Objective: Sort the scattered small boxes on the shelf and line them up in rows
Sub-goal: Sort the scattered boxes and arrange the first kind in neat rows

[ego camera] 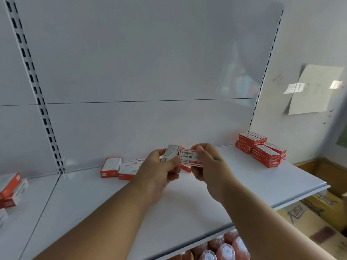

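Both hands are raised above the middle of the white shelf (pixel 187 203), each clamped on a small red-and-white box. The left hand (pixel 159 171) grips a box turned on edge (pixel 170 152), thumb across its lower end, grey printed side facing the camera. The right hand (pixel 208 164) pinches a second box (pixel 189 157) by its right end, its white label face toward the camera with dark lettering and a red strip along the bottom. The two held boxes meet at their near ends. Behind and left of the left hand, a loose group of boxes (pixel 120 168) lies on the shelf at mixed angles, one standing on its side. More red box edges show just below the right-hand box, partly hidden by the fingers. At the rear right corner of the shelf sits a stacked pile of boxes (pixel 261 149), well apart from the hands. On the adjoining shelf section at far left, further boxes (pixel 11 190) are heaped. Cardboard cartons (pixel 309 218) stand below at right, and red-capped bottles (pixel 225 248) show beneath the shelf edge.
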`<state>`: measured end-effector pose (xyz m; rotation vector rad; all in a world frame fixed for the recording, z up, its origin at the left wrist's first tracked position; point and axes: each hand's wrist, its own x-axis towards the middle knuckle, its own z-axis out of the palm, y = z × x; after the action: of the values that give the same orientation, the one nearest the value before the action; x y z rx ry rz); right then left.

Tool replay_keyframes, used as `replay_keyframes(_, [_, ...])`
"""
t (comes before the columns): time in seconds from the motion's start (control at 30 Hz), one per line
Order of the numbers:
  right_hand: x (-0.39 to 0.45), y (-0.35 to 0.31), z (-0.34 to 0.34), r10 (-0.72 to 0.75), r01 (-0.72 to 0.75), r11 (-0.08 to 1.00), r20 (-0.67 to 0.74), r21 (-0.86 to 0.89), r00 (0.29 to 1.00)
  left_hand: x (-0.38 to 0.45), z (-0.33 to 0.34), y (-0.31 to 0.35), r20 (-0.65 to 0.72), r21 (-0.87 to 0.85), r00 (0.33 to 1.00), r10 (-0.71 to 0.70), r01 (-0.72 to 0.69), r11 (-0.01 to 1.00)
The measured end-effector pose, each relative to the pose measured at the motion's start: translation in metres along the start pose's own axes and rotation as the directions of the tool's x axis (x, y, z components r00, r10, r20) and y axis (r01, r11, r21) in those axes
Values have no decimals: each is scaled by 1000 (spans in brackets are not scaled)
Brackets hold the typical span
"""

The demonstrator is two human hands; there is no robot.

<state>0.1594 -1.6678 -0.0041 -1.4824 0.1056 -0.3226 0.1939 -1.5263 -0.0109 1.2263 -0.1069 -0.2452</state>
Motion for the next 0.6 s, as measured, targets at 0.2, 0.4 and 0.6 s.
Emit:
replay_keyframes(0.2, [-2, -13, -35, 149, -123, 975, -134, 186, 980, -8, 15, 0, -37, 197, 996, 75, -67, 978])
replay_keyframes(0.4, [-1, -32, -83, 229, -153, 911, -162, 383, 960, -7, 56, 5, 31, 182, 999, 38, -43, 982])
replay_keyframes(0.6, [14, -46, -177, 45, -29, 996, -179, 87, 983, 12, 132, -13, 107, 130, 994, -13, -1, 992])
